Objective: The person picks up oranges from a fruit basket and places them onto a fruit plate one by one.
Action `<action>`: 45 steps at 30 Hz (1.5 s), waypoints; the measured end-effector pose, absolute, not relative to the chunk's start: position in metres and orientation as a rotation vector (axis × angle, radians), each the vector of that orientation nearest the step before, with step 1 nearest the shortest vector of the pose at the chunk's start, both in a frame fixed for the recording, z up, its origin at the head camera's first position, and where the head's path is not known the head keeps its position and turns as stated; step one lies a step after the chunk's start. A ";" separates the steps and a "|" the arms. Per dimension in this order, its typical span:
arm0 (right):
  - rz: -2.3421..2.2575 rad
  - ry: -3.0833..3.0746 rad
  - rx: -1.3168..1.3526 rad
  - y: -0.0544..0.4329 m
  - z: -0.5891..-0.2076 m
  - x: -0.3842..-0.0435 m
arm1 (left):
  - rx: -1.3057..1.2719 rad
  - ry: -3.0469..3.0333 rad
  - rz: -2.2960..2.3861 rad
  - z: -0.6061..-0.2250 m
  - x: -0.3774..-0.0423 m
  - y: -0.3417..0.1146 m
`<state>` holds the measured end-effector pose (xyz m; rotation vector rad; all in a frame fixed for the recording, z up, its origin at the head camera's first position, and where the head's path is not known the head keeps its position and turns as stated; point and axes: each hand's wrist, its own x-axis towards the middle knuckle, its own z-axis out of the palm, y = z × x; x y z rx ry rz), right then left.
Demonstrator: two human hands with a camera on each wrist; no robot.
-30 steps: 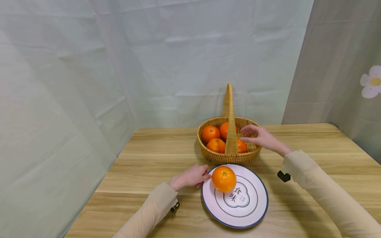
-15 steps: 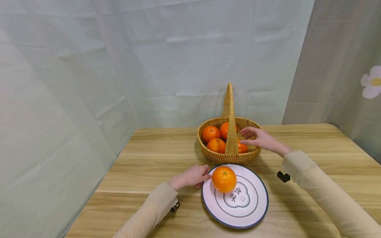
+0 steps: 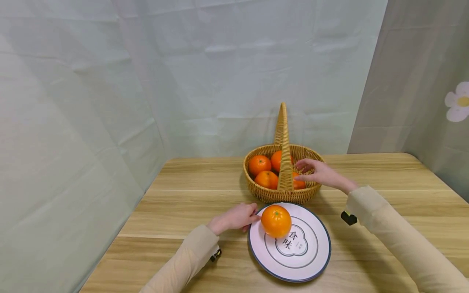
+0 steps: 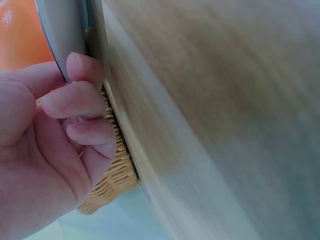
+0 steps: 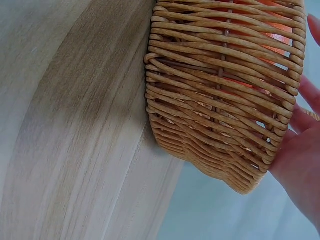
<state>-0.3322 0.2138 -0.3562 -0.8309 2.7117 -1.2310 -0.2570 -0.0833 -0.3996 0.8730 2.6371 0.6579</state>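
A white plate (image 3: 293, 268) with a dark blue rim and printed characters lies on the table. One orange (image 3: 276, 221) sits on its upper left part. At the left rim, my left hand (image 3: 238, 216) pinches the plate's edge; in the left wrist view the thumb is on the upper side and curled fingers (image 4: 75, 100) are beneath. Behind the plate stands a wicker basket (image 3: 264, 196) holding several oranges (image 3: 259, 164). My right hand (image 3: 318, 173) reaches over the basket's right side, fingers loosely bent beside an orange (image 3: 299, 182) partly hidden by the handle. Whether it touches that orange I cannot tell.
The basket's tall arched handle (image 3: 283, 134) rises just left of my right hand. A wooden table (image 3: 190, 179) extends on both sides of the plate and basket. Pale cloth (image 3: 234, 73) hangs behind the table and along its left side.
My right hand has shifted very slightly down and left inside the basket's right side. The left hand, plate and oranges stay essentially where they were.
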 end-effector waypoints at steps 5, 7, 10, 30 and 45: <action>-1.191 2.720 -0.848 0.213 -0.355 -0.331 | 0.881 2.637 0.659 -0.401 -0.258 -0.083; -1.182 2.720 -0.861 0.213 -0.354 -0.331 | 0.884 2.639 0.655 -0.402 -0.259 -0.083; -1.175 2.720 -0.876 0.213 -0.355 -0.332 | 0.889 2.640 0.653 -0.402 -0.260 -0.082; -1.079 2.691 -0.882 0.204 -0.344 -0.321 | 0.896 2.656 0.628 -0.401 -0.259 -0.080; -0.974 2.694 -0.908 0.205 -0.354 -0.336 | 0.908 2.658 0.625 -0.403 -0.260 -0.082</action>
